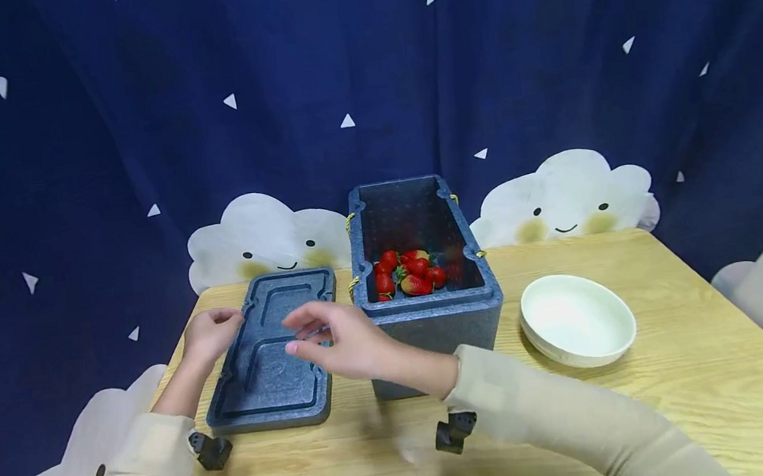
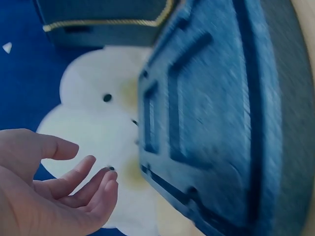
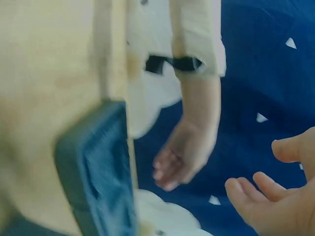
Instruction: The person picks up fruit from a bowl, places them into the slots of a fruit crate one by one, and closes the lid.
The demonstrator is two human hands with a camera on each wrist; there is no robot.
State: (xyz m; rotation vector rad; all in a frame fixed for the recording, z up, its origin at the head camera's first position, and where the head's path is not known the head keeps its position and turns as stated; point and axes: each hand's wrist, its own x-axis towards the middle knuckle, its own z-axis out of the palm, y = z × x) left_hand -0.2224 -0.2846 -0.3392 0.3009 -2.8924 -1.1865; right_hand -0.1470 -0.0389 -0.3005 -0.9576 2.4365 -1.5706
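A dark blue-grey foam lid (image 1: 279, 390) lies on the table at the left, its recessed side facing up. My left hand (image 1: 210, 336) hovers by the lid's left edge; the left wrist view shows its fingers loosely bent with nothing between them. Above the lid's right edge is my right hand (image 1: 345, 341), fingers relaxed and apart, also holding nothing. To the right of the lid stands a matching foam box (image 1: 462, 327) without its cover, with yellow rope at its sides. Several red strawberries (image 1: 416, 284) lie inside, towards its near end. My right forearm partly hides the box's front.
A white bowl (image 1: 577, 319) stands on the wooden table (image 1: 704, 360), right of the box. Behind the table hangs a dark blue curtain (image 1: 282, 64) with white triangles and smiling clouds.
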